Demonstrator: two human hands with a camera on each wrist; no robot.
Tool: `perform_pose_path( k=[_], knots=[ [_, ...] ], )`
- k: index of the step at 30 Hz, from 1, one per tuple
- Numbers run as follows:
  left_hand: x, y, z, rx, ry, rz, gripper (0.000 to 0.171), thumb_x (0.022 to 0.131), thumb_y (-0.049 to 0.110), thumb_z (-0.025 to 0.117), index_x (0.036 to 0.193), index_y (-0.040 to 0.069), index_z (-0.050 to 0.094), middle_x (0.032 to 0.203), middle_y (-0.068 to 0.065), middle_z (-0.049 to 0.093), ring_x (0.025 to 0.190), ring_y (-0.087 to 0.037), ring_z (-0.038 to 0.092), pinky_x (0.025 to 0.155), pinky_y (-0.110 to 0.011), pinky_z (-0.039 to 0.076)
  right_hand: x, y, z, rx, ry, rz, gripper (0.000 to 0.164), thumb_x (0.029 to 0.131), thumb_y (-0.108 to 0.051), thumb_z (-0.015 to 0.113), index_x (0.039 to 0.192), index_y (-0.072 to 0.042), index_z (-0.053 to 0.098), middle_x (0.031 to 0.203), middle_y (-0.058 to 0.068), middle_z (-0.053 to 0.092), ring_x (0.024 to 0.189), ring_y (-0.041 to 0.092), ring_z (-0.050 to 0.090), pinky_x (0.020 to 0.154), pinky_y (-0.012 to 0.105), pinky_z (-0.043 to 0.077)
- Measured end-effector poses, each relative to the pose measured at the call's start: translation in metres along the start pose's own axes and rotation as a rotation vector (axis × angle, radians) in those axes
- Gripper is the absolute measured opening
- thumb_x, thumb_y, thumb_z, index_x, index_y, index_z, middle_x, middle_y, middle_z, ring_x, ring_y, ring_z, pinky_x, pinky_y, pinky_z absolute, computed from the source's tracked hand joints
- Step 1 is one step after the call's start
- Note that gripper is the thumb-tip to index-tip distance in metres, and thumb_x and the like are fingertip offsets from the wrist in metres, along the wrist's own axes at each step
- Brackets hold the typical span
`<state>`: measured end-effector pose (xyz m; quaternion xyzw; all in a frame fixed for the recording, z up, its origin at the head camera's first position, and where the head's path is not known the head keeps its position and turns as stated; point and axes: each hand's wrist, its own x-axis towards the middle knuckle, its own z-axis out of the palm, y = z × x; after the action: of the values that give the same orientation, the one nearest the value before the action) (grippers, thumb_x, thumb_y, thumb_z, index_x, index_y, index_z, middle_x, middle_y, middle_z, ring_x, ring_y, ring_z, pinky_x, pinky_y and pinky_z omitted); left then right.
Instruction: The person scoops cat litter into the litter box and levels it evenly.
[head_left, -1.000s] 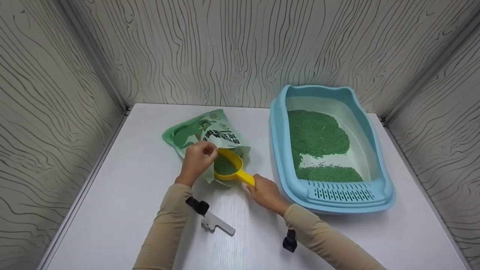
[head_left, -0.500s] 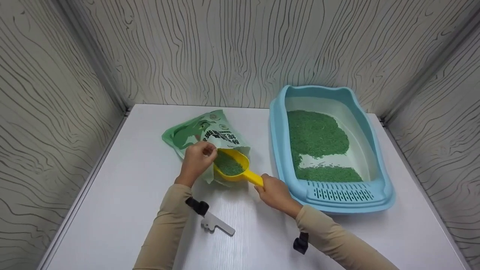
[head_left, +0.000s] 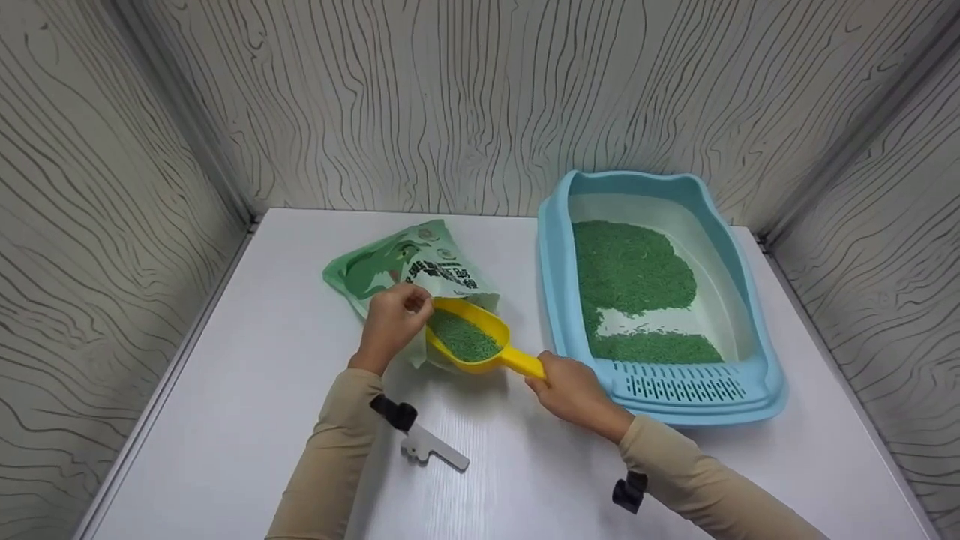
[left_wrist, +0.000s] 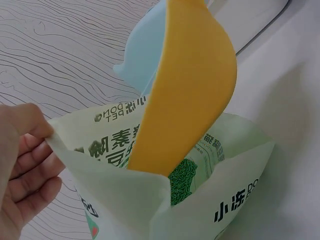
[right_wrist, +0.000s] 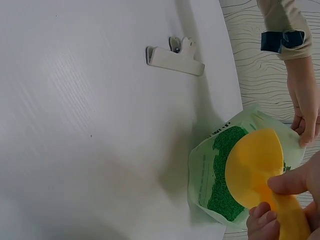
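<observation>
My left hand pinches the torn rim of a pale green bag of cat litter, holding its mouth apart. In the left wrist view, green pellets show inside the bag. My right hand grips the handle of a yellow scoop, thumb laid along it in the right wrist view. Green pellets fill much of the scoop's bowl. The bowl's front end is still within the bag's mouth, while its rear and the handle are outside. A light blue litter box stands right of the bag, with green litter spread across its floor.
A pale bag clip lies on the white table near my left wrist; the right wrist view shows this clip too. Wood-patterned panels enclose the back and both sides. The litter box has a slotted front ledge.
My right hand has drawn the scoop back out of the bag, toward the right and slightly nearer me, showing more of its pellets. The left hand has stayed at the bag's rim.
</observation>
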<state>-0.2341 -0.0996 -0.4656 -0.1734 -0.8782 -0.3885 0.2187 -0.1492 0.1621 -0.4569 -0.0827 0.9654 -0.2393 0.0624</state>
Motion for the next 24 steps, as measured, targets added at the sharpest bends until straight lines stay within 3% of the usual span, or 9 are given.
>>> perform_pose_path(
  k=[13, 24],
  knots=[
    [0.001, 0.000, 0.000, -0.021, -0.007, -0.019, 0.006, 0.082, 0.004, 0.065, 0.080, 0.001, 0.070, 0.075, -0.012, 0.070, 0.068, -0.016, 0.065, 0.064, -0.028, 0.057, -0.008, 0.016, -0.030, -0.032, -0.024, -0.066, 0.011, 0.086, -0.017, 0.065, 0.088, -0.007, 0.060, 0.068, 0.003, 0.056, 0.059, 0.014, 0.045, 0.056, 0.028, 0.039],
    [0.000, 0.000, -0.001, -0.012, -0.009, -0.019, 0.007, 0.084, 0.006, 0.065, 0.081, 0.001, 0.070, 0.076, -0.012, 0.071, 0.067, -0.017, 0.066, 0.064, -0.028, 0.058, -0.013, 0.029, -0.044, -0.047, -0.023, -0.160, 0.013, 0.087, -0.018, 0.064, 0.088, -0.006, 0.061, 0.064, 0.002, 0.052, 0.056, 0.012, 0.040, 0.052, 0.023, 0.034]
  ],
)
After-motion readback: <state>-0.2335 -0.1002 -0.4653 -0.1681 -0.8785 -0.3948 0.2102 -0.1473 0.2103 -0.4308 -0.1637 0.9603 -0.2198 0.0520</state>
